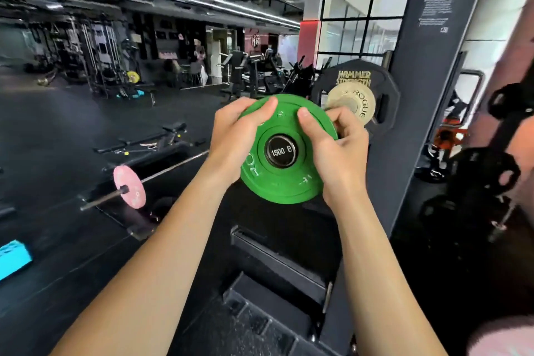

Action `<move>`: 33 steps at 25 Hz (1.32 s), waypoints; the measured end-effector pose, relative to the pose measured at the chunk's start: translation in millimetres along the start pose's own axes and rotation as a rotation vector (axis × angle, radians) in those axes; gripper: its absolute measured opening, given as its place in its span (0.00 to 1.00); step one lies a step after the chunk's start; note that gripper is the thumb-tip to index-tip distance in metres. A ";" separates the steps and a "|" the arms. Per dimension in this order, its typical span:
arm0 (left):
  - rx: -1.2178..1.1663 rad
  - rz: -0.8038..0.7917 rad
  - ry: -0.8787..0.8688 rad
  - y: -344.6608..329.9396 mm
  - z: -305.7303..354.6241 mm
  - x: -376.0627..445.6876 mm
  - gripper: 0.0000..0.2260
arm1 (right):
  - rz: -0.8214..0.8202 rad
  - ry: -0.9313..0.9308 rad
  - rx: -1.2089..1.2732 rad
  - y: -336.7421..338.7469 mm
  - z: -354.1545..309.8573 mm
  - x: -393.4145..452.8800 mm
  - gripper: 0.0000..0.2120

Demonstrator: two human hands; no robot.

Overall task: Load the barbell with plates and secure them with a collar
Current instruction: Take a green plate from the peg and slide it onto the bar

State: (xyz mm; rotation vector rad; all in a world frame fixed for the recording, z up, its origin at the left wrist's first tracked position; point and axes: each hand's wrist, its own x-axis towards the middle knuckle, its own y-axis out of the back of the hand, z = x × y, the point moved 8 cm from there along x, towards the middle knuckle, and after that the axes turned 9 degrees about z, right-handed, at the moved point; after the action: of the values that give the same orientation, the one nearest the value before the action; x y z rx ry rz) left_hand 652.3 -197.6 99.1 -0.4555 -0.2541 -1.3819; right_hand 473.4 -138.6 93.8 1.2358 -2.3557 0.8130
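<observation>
Right now both hands, left hand [234, 136] and right hand [336, 147], are gripping the rim of the round green rubber-coated plate [284, 182], sitting on the steel barbell sleeve end [281, 151]; likely dense, rigid, grippy, best held at opposite edges.

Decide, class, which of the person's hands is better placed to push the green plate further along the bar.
Probably the right hand. Its fingers wrap the green plate at its far rim, beside the tan plate. The left hand grips the opposite edge and could steady it around the bar end.
</observation>
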 end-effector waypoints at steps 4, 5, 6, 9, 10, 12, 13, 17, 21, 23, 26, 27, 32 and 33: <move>-0.067 -0.115 0.016 -6.2 -11.8 10.5 0.14 | 0.091 0.066 -0.071 4.9 0.6 -3.5 0.16; -0.095 -0.129 0.000 -8.2 -12.0 10.9 0.14 | 0.113 0.086 -0.094 7.3 -0.5 -5.0 0.16; -0.115 -0.135 -0.030 -9.8 -11.5 10.6 0.13 | 0.133 0.122 -0.121 9.4 -2.6 -7.2 0.16; -0.177 -0.178 -0.139 -15.8 -11.2 11.9 0.08 | 0.189 0.243 -0.197 9.5 -9.9 -16.4 0.16; -0.200 -0.211 -0.142 -19.8 -12.5 13.8 0.06 | 0.198 0.253 -0.210 9.9 -9.4 -16.8 0.15; -0.230 -0.289 -0.112 -30.2 -19.3 21.0 0.05 | 0.202 0.240 -0.255 11.8 -5.1 -11.8 0.15; -0.252 -0.329 -0.094 -35.4 -24.2 26.3 0.05 | 0.199 0.234 -0.279 12.2 -2.8 -8.2 0.14; -0.358 -0.409 -0.059 -53.4 -40.0 45.0 0.06 | 0.170 0.242 -0.312 12.6 5.8 8.3 0.14; -0.363 -0.434 -0.048 -77.1 -53.2 60.8 0.07 | 0.183 0.220 -0.329 17.4 21.7 32.6 0.14; -0.355 -0.441 -0.064 -89.6 -58.1 69.9 0.07 | 0.189 0.219 -0.310 21.6 31.4 46.3 0.14; -0.344 -0.435 -0.104 -116.1 -70.5 90.5 0.07 | 0.198 0.226 -0.283 31.6 53.7 76.4 0.14; -0.341 -0.428 -0.110 -126.4 -76.4 99.0 0.07 | 0.201 0.228 -0.284 34.6 61.9 88.2 0.14; -0.338 -0.423 -0.071 -183.6 -109.3 140.2 0.07 | 0.234 0.235 -0.345 49.1 95.2 149.5 0.14; -0.335 -0.431 -0.072 -194.8 -115.1 147.5 0.07 | 0.244 0.238 -0.363 52.3 101.2 161.5 0.12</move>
State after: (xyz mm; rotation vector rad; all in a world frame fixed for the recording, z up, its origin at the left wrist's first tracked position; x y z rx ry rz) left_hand 477.6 -403.5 92.3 -0.7604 -0.1849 -1.8432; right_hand 335.8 -280.3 87.8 0.6764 -2.3470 0.5320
